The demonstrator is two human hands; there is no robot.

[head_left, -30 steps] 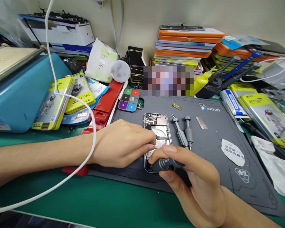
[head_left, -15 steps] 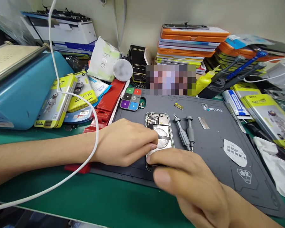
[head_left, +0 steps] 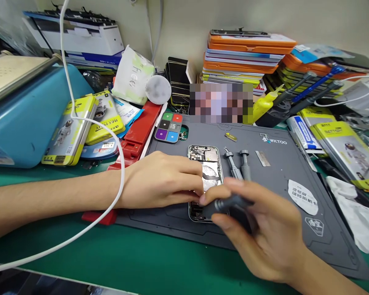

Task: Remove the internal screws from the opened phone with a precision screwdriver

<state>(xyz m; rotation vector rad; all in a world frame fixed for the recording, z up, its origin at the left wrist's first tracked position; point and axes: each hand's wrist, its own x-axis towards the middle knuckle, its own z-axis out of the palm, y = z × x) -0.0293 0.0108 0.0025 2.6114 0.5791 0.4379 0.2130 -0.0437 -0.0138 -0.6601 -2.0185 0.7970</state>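
An opened phone [head_left: 213,166] with bared inner parts lies on the dark grey mat [head_left: 276,172]. My left hand [head_left: 166,180] reaches over its left side, fingers curled down onto it, with the fingertips partly hidden. My right hand [head_left: 270,229] grips a dark grey screwdriver [head_left: 224,205] between thumb and fingers. The tool is somewhat blurred, and its front end is over the phone's lower part; the tip cannot be made out. Right of the phone lie two grey screwdrivers [head_left: 233,164], partly covered by my right hand.
A magnetic-looking tray with coloured squares [head_left: 169,125] sits at the mat's back left. A small yellow piece [head_left: 230,137], a metal strip [head_left: 262,158] and a white sticker [head_left: 303,196] lie rightward. Battery boxes [head_left: 70,131] stand left; a white cable [head_left: 122,172] crosses my left forearm.
My right hand has turned and shifted slightly right, its fingers lifting so that the dark screwdriver shows. My left hand stays at the phone. The view has shifted slightly.
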